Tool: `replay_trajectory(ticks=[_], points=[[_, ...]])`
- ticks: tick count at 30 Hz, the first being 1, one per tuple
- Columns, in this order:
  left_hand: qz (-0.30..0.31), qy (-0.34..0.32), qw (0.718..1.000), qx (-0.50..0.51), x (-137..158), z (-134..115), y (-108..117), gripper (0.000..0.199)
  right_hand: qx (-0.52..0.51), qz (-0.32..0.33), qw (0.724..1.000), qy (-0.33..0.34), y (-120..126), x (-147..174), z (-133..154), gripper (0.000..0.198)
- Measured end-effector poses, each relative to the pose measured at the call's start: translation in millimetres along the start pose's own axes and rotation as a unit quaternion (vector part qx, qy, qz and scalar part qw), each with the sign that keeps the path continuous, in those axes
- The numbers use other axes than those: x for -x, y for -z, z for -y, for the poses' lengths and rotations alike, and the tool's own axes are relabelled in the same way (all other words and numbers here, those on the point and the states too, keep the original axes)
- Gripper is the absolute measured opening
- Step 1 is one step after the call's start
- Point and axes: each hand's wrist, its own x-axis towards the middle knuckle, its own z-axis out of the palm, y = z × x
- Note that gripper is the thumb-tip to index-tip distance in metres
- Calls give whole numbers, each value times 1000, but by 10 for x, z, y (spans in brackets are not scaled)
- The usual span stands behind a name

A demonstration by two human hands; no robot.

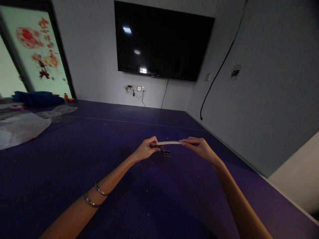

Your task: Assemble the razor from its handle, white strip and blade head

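A thin white strip (169, 142), slightly bowed, is stretched level between my two hands above the purple table (139, 186). My left hand (147, 148) pinches its left end, together with a small dark piece (159, 146) beside the fingertips whose kind I cannot make out. The other end sits between the thumb and fingers of my right hand (199, 147). Just below the strip is a small dark metallic block (167, 153) with short upright parts; it is too small to name.
White plastic sheeting (22, 129), a clear plastic bag (59, 111) and dark blue cloth (37, 98) lie at the far left. A small orange object (68, 97) is near them. A black cable (219, 69) hangs along the right wall. A television (161, 39) hangs ahead.
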Motion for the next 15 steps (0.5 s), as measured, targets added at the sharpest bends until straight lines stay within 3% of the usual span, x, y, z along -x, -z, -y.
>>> replay_trajectory(ticks=[15], points=[[4,1,1000,-13,23,-109,-15,22,-27,6,1000,-9,2,4,-13,29]])
